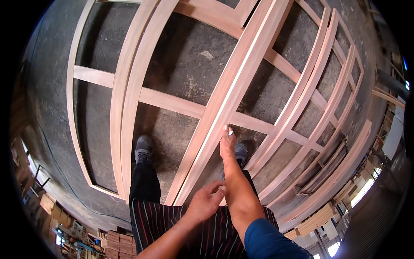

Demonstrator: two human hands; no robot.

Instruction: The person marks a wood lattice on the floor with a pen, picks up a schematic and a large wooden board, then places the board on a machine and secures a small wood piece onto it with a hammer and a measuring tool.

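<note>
Several pale wooden frames lie side by side in front of me. My right hand [227, 141] reaches forward beside the wooden rail [224, 97] of the middle frame, near where a crosspiece [250, 122] meets it. Its fingers are closed, with a small white piece [230, 133] showing between them; what that is I cannot make out. My left hand [205, 200] is drawn back in front of the dark striped apron [181, 231], close to my right forearm. Its fingers are bent in toward the thumb, and whatever they may hold is too small to name.
Under the frames is a stained grey concrete floor [47, 99]. My shoes [144, 144] stand between the rails. A dark cable [60, 168] runs along the floor at the left. Stacked wood [118, 244] sits at the lower left, and long boards [315, 220] lie at the right.
</note>
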